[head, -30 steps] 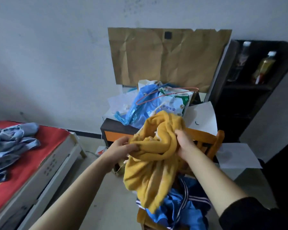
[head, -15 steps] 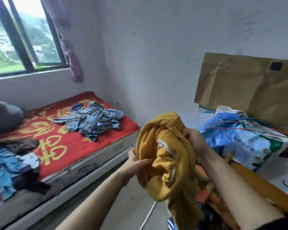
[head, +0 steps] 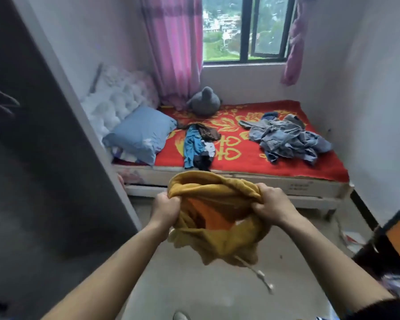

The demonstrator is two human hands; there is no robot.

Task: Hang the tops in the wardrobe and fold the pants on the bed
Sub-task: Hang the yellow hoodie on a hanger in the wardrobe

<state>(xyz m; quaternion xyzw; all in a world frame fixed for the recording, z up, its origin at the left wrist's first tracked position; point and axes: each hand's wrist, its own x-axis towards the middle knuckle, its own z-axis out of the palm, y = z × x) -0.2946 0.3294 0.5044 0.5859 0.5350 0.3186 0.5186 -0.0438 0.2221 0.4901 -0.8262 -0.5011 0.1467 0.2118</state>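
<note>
Mostly bunched yellow top, shape unclear.

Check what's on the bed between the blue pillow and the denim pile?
Head view: a small heap of mixed clothes, blue, brown, black and white, on the red blanket, nearer the blue pillow than the denim pile.

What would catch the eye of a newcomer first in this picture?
First, the mustard-yellow garment at the centre, bunched and gripped by the left hand and right hand above the floor. Behind it the bright red bed cover with gold patterns stands out, with a heap of grey-blue clothes on its right part and a grey plush toy below the window.
</note>
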